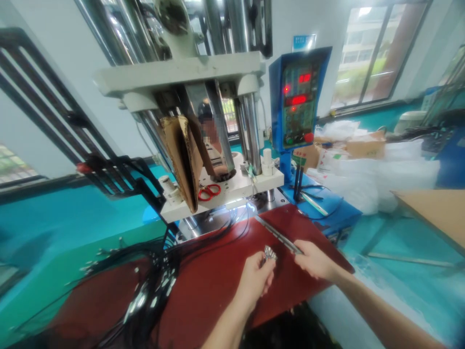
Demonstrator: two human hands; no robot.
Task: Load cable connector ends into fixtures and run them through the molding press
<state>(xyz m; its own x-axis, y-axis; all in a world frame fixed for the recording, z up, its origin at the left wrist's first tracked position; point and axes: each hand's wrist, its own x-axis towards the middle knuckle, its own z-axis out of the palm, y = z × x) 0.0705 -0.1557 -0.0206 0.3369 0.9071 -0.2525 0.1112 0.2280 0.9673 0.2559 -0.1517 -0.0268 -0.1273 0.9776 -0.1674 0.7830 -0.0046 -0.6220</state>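
My left hand (255, 276) is closed, its thumb and fingers pinching a small cluster of shiny metal pieces (270, 253); their exact kind is too blurred to name. To its right, my right hand (313, 259) grips the near end of a long, narrow metal bar (278, 235). The bar slants away over the dark red tabletop (214, 276), its far end near the base of the press (221, 198). A thick bundle of black cables (154, 283) with shiny ends lies left of my hands.
Red-handled scissors (209, 192) and folded cardboard (181, 160) rest on the press. A blue control box (300, 97) shows red digits. Pliers (308, 188) lie on a blue stand to the right. White sacks (348, 179) and a wooden table (436, 208) are further right. A person (214, 140) shows behind the press columns.
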